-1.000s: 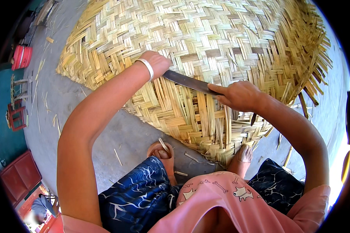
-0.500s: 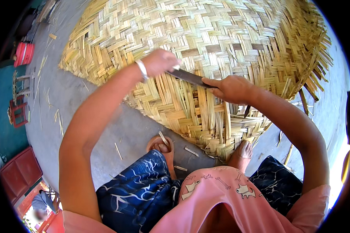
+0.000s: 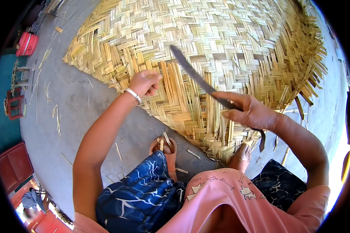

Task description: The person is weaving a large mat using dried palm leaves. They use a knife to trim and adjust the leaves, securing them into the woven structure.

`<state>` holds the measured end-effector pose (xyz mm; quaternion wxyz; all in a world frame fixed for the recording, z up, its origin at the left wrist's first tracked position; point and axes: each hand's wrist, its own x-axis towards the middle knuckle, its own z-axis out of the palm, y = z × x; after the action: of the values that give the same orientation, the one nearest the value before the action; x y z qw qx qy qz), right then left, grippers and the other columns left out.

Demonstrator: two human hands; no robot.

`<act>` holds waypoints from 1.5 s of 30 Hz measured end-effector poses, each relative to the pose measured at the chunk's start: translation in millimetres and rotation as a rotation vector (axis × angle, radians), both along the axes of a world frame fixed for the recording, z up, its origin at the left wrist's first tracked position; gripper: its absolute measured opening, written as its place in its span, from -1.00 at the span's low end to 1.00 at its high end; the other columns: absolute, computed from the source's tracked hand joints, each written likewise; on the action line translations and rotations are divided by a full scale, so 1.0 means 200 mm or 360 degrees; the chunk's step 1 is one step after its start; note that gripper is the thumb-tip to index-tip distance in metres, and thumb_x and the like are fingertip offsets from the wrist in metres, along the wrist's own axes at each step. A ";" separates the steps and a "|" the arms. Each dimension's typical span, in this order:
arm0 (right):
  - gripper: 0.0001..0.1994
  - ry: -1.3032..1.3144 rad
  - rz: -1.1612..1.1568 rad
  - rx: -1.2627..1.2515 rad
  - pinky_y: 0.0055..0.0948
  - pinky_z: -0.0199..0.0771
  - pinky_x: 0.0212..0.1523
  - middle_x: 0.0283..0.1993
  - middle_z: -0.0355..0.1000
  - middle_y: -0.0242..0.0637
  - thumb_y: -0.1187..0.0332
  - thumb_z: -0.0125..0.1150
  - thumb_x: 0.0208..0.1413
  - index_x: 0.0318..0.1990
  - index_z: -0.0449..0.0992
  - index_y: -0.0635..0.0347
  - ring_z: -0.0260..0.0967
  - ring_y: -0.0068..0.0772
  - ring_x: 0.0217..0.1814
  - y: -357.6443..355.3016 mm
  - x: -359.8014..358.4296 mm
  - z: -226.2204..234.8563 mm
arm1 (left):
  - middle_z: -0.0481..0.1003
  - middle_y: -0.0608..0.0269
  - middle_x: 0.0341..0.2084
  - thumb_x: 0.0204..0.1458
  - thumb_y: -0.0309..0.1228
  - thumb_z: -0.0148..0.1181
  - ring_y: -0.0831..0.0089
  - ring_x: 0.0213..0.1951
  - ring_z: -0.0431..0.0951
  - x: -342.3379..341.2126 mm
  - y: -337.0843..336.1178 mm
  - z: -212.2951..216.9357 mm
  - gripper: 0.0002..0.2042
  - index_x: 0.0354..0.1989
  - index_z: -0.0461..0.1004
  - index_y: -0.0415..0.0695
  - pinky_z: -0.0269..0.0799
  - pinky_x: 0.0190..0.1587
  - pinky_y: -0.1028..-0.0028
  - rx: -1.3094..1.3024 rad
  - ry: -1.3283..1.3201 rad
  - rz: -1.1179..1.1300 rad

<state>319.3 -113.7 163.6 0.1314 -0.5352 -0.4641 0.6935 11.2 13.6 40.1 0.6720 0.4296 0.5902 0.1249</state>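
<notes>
A large woven mat [image 3: 206, 35] of pale split strips fills the upper middle, its near corner pointing toward my feet. My right hand [image 3: 249, 110] is wrapped round the handle of a long, dark, curved knife [image 3: 196, 77]. The blade slants up and left over the mat, while the handle's hooked end shows below my palm. At the mat's left front border is my left hand [image 3: 146, 82], wearing a pale bangle [image 3: 133, 95]. Its fingers are curled in; whether anything sits between them is hidden. Several upright strips [image 3: 171, 79] stand out of the weave between my hands.
Cut scraps [image 3: 193, 153] lie on the grey floor [image 3: 93, 128] and around my left foot [image 3: 165, 149]. My right foot [image 3: 243, 155] is at the mat's near corner. Along the left are a red container [image 3: 27, 44], small frames and a dark red seat [image 3: 14, 167]. Another person [image 3: 35, 202] is at lower left.
My left hand has drawn away from the knife, leftward and nearer to me. The knife has swung from lying low across the strips to pointing up and left, its handle nearer to me.
</notes>
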 end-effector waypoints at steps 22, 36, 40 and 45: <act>-0.44 -0.0717 0.0536 0.0174 -0.20 0.47 -0.16 -0.28 0.53 0.01 0.12 0.05 0.07 0.23 0.32 0.11 0.51 -0.01 -0.25 -0.03 -0.31 -0.19 | 0.33 0.41 -0.77 0.06 -0.31 0.27 0.66 -0.82 0.15 0.03 -0.24 -0.18 -0.78 -0.52 0.43 -0.12 0.04 -0.78 0.59 -0.0123 -0.0304 0.0287; -0.44 -0.0822 0.0539 0.0429 -0.11 0.47 -0.08 -0.22 0.52 0.03 0.12 0.10 0.02 0.21 0.33 0.10 0.48 0.05 -0.14 -0.02 -0.42 -0.25 | 0.31 0.45 -0.74 0.05 -0.10 0.29 0.65 -0.79 0.10 0.04 -0.17 -0.17 -0.67 -0.53 0.35 -0.03 -0.02 -0.75 0.59 -0.0353 -0.0335 0.0354; -0.43 -0.0890 0.0533 0.0336 -0.14 0.46 -0.04 -0.18 0.51 0.03 0.12 0.10 0.01 0.22 0.33 0.09 0.47 0.04 -0.10 -0.08 -0.43 -0.22 | 0.30 0.47 -0.74 0.04 -0.10 0.30 0.68 -0.79 0.10 0.04 -0.17 -0.15 -0.67 -0.54 0.33 -0.01 -0.02 -0.74 0.60 -0.0343 -0.0400 0.0334; -0.44 -0.1046 0.0604 0.0454 -0.08 0.49 -0.16 -0.27 0.53 -0.01 0.13 0.10 0.02 0.22 0.29 0.03 0.50 0.00 -0.20 -0.06 -0.50 -0.32 | 0.26 0.49 -0.80 0.04 -0.15 0.30 0.69 -0.81 0.10 0.04 -0.16 -0.11 -0.67 -0.57 0.29 0.03 -0.03 -0.75 0.60 -0.0480 -0.0443 0.0298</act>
<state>220.2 -126.6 99.0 -0.0814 -0.6097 -0.6634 0.4261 19.7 -18.4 18.7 0.7890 0.2463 0.5411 0.1552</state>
